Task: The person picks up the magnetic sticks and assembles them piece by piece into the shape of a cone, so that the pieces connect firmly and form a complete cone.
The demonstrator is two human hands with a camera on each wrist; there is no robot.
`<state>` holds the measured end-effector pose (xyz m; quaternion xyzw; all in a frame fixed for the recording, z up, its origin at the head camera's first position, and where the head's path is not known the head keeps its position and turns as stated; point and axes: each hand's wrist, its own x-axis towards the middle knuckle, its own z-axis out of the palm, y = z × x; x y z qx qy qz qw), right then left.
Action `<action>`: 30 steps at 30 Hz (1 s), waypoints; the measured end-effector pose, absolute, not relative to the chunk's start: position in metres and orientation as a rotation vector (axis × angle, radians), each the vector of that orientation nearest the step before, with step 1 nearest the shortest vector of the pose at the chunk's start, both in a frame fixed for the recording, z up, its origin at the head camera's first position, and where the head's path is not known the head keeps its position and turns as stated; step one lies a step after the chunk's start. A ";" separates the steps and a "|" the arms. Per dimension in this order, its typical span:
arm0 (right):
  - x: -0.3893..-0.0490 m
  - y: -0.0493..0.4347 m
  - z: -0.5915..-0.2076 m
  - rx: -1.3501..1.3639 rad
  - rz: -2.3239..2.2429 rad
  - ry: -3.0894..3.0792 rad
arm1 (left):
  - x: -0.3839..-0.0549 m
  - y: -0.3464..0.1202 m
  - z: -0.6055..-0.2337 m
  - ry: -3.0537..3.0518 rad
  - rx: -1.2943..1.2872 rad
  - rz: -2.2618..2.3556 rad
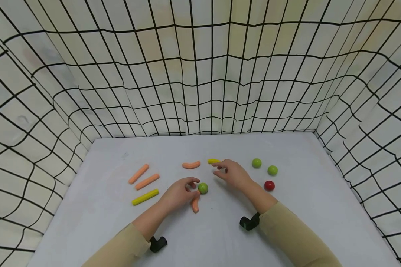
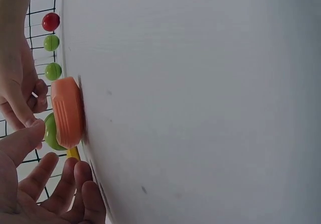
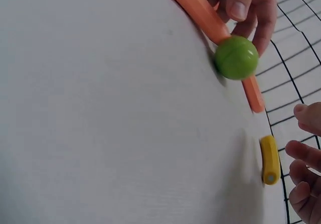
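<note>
My left hand (image 1: 178, 193) is low over the white table, thumb and fingers parted and relaxed beside a green ball (image 1: 203, 188). Just below that ball lies a curved orange stick (image 1: 195, 205), its upper end partly behind the thumb; the left wrist view shows the orange stick (image 2: 68, 112) up close, in front of the ball. Farther right, my right hand (image 1: 235, 175) reaches toward a short yellow stick (image 1: 213, 161), which its fingertips overlap in the head view. In the right wrist view the yellow stick (image 3: 270, 159) lies apart from those fingers, and nothing is between them and the thumb.
To the left lie two straight orange sticks (image 1: 147, 181) and a longer yellow stick (image 1: 145, 197). Another curved orange stick (image 1: 191, 165) is near the middle. Two green balls (image 1: 256, 163) and a red ball (image 1: 269, 185) sit at right. Black netting (image 1: 212, 79) encloses the table (image 1: 220, 237).
</note>
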<state>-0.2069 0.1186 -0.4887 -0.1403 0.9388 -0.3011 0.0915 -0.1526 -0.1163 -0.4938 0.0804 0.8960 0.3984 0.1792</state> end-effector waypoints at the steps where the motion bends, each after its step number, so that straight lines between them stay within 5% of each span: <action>1: -0.209 0.120 -0.488 -0.374 -0.913 2.791 | -0.154 -0.115 -0.494 2.530 0.236 1.130; 30: -0.246 0.119 -0.511 -0.136 -1.012 2.786 | -0.164 -0.108 -0.495 2.462 0.233 1.175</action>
